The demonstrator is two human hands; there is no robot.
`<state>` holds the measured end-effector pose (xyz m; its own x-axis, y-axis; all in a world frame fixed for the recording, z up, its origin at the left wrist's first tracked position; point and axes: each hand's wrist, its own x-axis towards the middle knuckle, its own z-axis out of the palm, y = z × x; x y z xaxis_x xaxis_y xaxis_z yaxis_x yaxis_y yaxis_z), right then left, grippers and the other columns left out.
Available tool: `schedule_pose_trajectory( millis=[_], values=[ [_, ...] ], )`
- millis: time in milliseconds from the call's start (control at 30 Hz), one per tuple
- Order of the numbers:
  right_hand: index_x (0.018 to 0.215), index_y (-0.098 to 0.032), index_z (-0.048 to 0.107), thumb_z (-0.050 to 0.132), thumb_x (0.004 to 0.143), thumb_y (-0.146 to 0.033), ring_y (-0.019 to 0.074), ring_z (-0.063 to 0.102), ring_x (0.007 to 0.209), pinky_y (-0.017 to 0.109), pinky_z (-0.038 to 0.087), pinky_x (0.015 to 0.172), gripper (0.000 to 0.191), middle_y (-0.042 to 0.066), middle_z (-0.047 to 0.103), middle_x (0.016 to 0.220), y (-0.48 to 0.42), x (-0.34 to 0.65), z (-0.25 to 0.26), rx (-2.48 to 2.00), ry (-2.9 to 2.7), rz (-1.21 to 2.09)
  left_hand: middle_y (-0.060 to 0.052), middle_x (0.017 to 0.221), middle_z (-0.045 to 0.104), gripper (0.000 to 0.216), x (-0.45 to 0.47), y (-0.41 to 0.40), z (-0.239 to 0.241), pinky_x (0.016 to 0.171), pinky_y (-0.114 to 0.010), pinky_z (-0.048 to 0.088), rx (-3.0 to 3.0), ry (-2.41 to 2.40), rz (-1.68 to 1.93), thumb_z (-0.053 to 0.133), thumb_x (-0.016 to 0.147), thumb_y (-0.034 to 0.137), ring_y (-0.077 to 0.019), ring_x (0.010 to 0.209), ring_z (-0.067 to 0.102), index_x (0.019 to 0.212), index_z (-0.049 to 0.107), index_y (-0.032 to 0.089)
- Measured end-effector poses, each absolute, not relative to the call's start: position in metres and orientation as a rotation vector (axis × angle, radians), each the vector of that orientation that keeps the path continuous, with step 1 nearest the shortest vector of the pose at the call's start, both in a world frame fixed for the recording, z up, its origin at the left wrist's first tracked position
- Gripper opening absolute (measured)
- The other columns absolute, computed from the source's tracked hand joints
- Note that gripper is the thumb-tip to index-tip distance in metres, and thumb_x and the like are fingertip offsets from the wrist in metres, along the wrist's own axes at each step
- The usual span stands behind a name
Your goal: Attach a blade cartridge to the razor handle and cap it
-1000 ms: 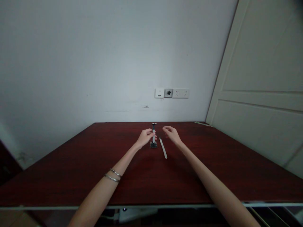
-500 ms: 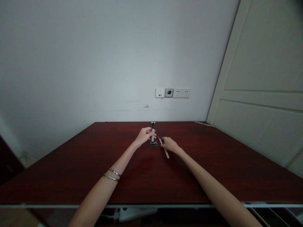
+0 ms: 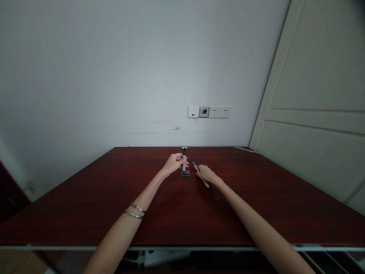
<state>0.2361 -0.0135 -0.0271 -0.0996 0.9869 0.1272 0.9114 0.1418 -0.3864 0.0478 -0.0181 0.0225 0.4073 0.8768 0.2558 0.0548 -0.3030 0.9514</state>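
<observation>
The bench point(image 3: 94, 198) has a broad, flat top in dark red-brown, with fine darker streaks like wood grain running across it and a dull sheen. A thin pale edging point(image 3: 171, 249) trims its front from side to side. At the far right corner, a narrow light strip point(image 3: 246, 150) runs slantwise along the border; whether it is tape or bare edge cannot be told. Directly on the surface, about midway across and nearer the back than the front, sits a small dark case point(image 3: 186, 175), its details too small to read.
</observation>
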Motion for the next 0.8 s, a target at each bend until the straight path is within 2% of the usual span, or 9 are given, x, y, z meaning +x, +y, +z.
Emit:
schedule_pose_trajectory(
  millis=[167,333,433,600,800],
  values=[
    [0.114,-0.019,0.060,0.045,0.081,-0.016,0.0203,0.062,0.088,0.026,0.043,0.075,0.036,0.010,0.066,0.100,-0.013,0.250,-0.003,-1.606,-2.058,0.210,-0.006,0.074,0.063,0.009,0.046,-0.014,0.022,0.056,-0.023,0.049,1.736,0.821,1.059,0.050,0.079,0.011,-0.0134,0.064,0.064,0.088,0.049,0.012],
    [0.119,-0.029,0.058,0.047,0.085,-0.031,0.0210,0.059,0.093,0.029,0.042,0.079,0.036,0.004,0.065,0.109,-0.021,0.262,0.033,-1.319,-1.955,0.085,-0.003,0.072,0.061,0.013,0.042,-0.006,0.014,0.060,-0.024,0.049,1.908,0.803,1.078,0.045,0.077,0.007,-0.0129,0.067,0.063,0.088,0.046,0.014],
    [0.115,-0.031,0.061,0.044,0.086,-0.038,0.0210,0.059,0.088,0.029,0.043,0.075,0.034,0.003,0.067,0.104,-0.035,0.257,0.053,-1.198,-1.963,0.085,-0.002,0.073,0.061,0.012,0.039,-0.006,0.012,0.064,-0.023,0.047,2.077,0.813,1.104,0.045,0.077,0.008,-0.0125,0.069,0.061,0.086,0.048,0.015],
    [0.114,-0.029,0.062,0.048,0.085,-0.038,0.0170,0.058,0.076,0.024,0.040,0.067,0.033,0.004,0.068,0.088,-0.056,0.249,0.070,-1.087,-2.141,0.103,-0.002,0.074,0.061,0.011,0.037,-0.013,0.016,0.068,-0.024,0.044,2.285,0.878,1.155,0.045,0.077,0.010,-0.0129,0.070,0.058,0.083,0.052,0.016],
    [0.111,-0.029,0.064,0.048,0.085,-0.038,0.0153,0.055,0.069,0.023,0.037,0.064,0.032,0.003,0.065,0.082,-0.058,0.270,0.078,-1.118,-2.185,0.029,-0.002,0.074,0.061,0.012,0.032,-0.015,0.018,0.068,-0.023,0.043,2.271,0.855,1.192,0.043,0.080,0.012,-0.0127,0.070,0.058,0.086,0.052,0.015]
  ],
)
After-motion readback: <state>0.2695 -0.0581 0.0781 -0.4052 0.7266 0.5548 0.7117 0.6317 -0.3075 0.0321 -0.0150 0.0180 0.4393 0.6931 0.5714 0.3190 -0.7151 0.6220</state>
